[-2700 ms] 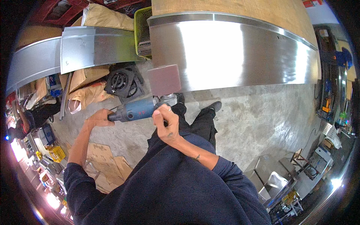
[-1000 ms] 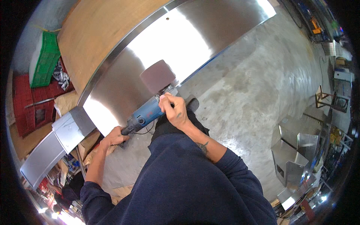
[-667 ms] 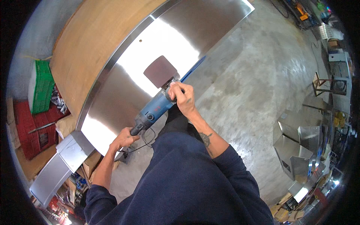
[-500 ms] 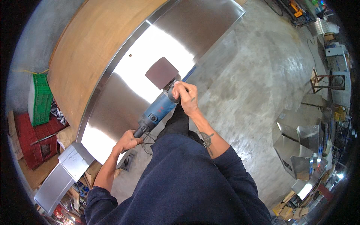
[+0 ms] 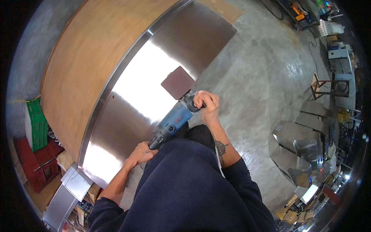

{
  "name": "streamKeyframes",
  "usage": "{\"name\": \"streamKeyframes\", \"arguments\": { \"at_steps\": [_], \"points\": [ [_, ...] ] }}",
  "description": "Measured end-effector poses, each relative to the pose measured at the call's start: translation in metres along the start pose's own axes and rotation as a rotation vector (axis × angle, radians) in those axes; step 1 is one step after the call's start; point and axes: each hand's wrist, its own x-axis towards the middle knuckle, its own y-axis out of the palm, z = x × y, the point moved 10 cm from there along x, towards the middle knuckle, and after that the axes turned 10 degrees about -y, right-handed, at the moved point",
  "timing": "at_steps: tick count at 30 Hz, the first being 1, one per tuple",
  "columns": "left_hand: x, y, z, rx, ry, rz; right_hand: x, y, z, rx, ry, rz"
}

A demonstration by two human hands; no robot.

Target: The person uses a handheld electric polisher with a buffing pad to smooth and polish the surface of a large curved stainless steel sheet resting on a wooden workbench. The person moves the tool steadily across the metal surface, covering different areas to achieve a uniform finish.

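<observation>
Both my hands hold a blue and black drum sander point(image 5: 177, 118). At its rear end my left hand point(image 5: 142, 153) is closed round the black handle. My right hand point(image 5: 208, 105) grips the black front handle beside the head. The brown abrasive drum point(image 5: 178, 82) is over the brushed stainless steel sheet point(image 5: 127, 116), near its right edge. From this angle I cannot tell whether the drum touches the metal. A small round hole shows in the sheet, close to its raised far-left edge.
The sheet lies on a wooden tabletop point(image 5: 89, 50). At left are a green crate point(image 5: 36, 123) and a red crate point(image 5: 36, 166). Bent metal pieces point(image 5: 293, 154) and a wooden stool point(image 5: 328, 86) stand on the concrete floor point(image 5: 247, 89) at right.
The sander and both hands have shifted along the sheet toward its far right end, with my body moving too. The view has shifted with it. Both grips stay the same.
</observation>
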Motion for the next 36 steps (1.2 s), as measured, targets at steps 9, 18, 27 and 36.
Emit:
{"name": "streamKeyframes", "arguments": {
  "at_steps": [9,18,27,36],
  "points": [
    [0.009,-0.011,-0.102,-0.024,-0.007,-0.028,0.093,-0.035,0.026,0.070,0.039,0.026],
    [0.020,-0.013,-0.175,-0.099,-0.036,-0.073,0.171,-0.065,0.053,0.029,0.017,0.122],
    [0.045,-0.024,-0.257,-0.149,-0.036,-0.072,0.252,-0.105,0.059,0.036,0.074,0.120],
    [0.069,-0.047,-0.319,-0.104,-0.032,-0.048,0.303,-0.139,0.065,0.029,0.006,0.088]
  ]
}}
